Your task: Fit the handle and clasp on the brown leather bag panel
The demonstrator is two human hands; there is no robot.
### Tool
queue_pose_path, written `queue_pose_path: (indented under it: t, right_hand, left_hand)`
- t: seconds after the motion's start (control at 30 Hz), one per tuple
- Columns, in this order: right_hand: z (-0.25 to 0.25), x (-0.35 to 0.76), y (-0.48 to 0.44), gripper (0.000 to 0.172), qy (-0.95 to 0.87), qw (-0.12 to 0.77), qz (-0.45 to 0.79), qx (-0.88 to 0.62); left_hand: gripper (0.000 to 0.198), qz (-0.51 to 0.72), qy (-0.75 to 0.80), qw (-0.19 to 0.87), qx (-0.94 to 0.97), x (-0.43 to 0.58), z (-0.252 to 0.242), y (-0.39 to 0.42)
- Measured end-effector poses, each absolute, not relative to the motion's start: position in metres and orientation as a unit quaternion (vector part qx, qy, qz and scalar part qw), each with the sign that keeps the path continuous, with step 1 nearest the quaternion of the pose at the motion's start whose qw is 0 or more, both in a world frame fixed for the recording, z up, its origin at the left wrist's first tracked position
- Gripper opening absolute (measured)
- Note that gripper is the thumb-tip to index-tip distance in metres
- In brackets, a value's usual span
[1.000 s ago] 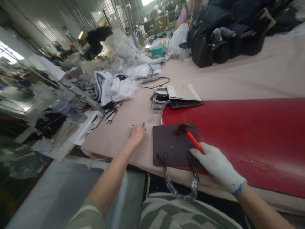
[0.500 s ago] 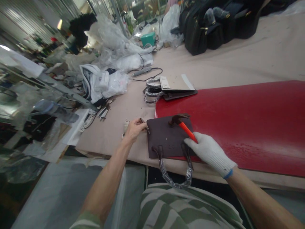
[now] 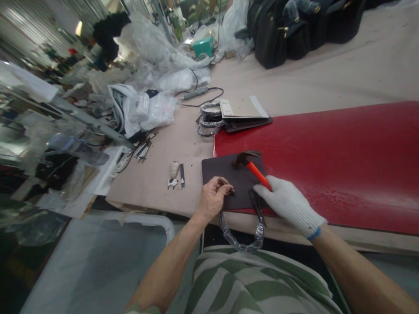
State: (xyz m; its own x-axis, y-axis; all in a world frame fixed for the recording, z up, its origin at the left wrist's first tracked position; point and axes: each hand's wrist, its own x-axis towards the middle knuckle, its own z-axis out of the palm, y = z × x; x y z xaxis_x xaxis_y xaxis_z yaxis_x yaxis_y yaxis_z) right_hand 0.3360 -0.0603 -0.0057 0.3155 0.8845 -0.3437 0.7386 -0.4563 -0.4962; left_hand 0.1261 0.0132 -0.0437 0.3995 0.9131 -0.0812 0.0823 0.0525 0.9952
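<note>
My left hand [image 3: 214, 197], bare, pinches a slim metal punch [image 3: 231, 192], its tip down at a dark brown leather bag panel [image 3: 214, 168]. The fingers partly hide the punch. My right hand [image 3: 288, 203], in a white knit glove, grips the orange handle of a claw hammer [image 3: 258, 174]. The hammer's rusty head lies over the panel's upper right. A plastic-wrapped handle loop [image 3: 242, 246] is fixed to the panel and hangs over the table edge towards my body; my left hand covers one of its ends.
Beneath the panel lies a red sheet [image 3: 327, 161], stretching right. A pronged tool with a wrapped grip [image 3: 173, 174] and a flat metal strip tool [image 3: 182, 175] lie left. Beyond are stacked panels with wrapped handles [image 3: 244, 109], a corded grey tool [image 3: 194, 93], plastic bags and black bags [image 3: 281, 35].
My left hand has moved right with the punch, from beside the panel's left edge to above its lower middle. The pronged tool now shows fully. My right hand and hammer have hardly moved.
</note>
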Motion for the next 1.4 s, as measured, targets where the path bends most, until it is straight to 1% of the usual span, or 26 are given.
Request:
queue_pose_path:
  t: [0.07, 0.17, 0.37, 0.47, 0.6, 0.67, 0.77, 0.83, 0.9, 1.03, 1.1, 1.13, 1.23, 1.27, 1.3, 1.33, 1.4]
  right_hand:
    - [-0.005, 0.336, -0.061, 0.029, -0.505, 0.131, 0.293, -0.801]
    - [-0.004, 0.336, -0.061, 0.027, -0.506, 0.139, 0.295, -0.798]
    - [-0.004, 0.336, -0.061, 0.028, -0.506, 0.126, 0.298, -0.800]
    - [-0.005, 0.337, -0.061, 0.028, -0.506, 0.136, 0.303, -0.796]
    - [-0.010, 0.338, -0.062, 0.028, -0.512, 0.153, 0.301, -0.790]
    - [-0.014, 0.339, -0.063, 0.029, -0.517, 0.167, 0.298, -0.785]
    - [-0.015, 0.340, -0.066, 0.031, -0.521, 0.203, 0.306, -0.770]
    - [-0.005, 0.340, -0.072, 0.032, -0.526, 0.235, 0.317, -0.754]
    - [0.017, 0.339, -0.081, 0.032, -0.538, 0.262, 0.309, -0.739]
    - [0.069, 0.334, -0.106, 0.031, -0.573, 0.286, 0.232, -0.732]
    - [0.081, 0.333, -0.117, 0.033, -0.590, 0.273, 0.200, -0.733]
    - [0.082, 0.332, -0.121, 0.035, -0.599, 0.246, 0.194, -0.737]
    - [0.077, 0.335, -0.129, 0.035, -0.612, 0.104, 0.177, -0.763]
    - [0.077, 0.337, -0.131, 0.035, -0.616, 0.073, 0.167, -0.766]
    - [0.079, 0.340, -0.133, 0.035, -0.619, 0.066, 0.159, -0.766]
    - [0.082, 0.342, -0.137, 0.036, -0.618, 0.083, 0.152, -0.767]
    - [0.090, 0.344, -0.145, 0.040, -0.605, 0.145, 0.150, -0.768]
  left_hand:
    - [0.023, 0.344, 0.416, 0.592, 0.599, 0.125, -0.043, 0.013]
    - [0.017, 0.347, 0.416, 0.577, 0.611, 0.126, -0.044, 0.011]
    - [0.009, 0.348, 0.413, 0.557, 0.631, 0.127, -0.047, 0.009]
    - [0.007, 0.346, 0.402, 0.493, 0.689, 0.126, -0.047, 0.006]
    - [0.010, 0.340, 0.351, 0.381, 0.785, 0.123, -0.049, 0.000]
    - [0.012, 0.340, 0.328, 0.354, 0.808, 0.122, -0.053, -0.002]
    - [0.014, 0.350, 0.323, 0.343, 0.810, 0.121, -0.058, -0.003]
    - [0.014, 0.350, 0.331, 0.345, 0.805, 0.121, -0.060, -0.002]
    - [0.013, 0.342, 0.337, 0.342, 0.808, 0.122, -0.060, -0.002]
    - [0.014, 0.327, 0.329, 0.324, 0.824, 0.125, -0.061, -0.002]
    - [0.015, 0.329, 0.316, 0.306, 0.836, 0.126, -0.063, -0.003]
    - [0.015, 0.332, 0.312, 0.294, 0.840, 0.126, -0.065, -0.003]
    - [0.017, 0.338, 0.307, 0.273, 0.847, 0.127, -0.068, -0.003]
    - [0.018, 0.341, 0.305, 0.269, 0.848, 0.127, -0.069, -0.003]
    - [0.018, 0.343, 0.303, 0.265, 0.849, 0.128, -0.069, -0.003]
    - [0.017, 0.344, 0.300, 0.263, 0.850, 0.128, -0.069, -0.003]
    - [0.015, 0.341, 0.301, 0.263, 0.851, 0.128, -0.069, -0.003]
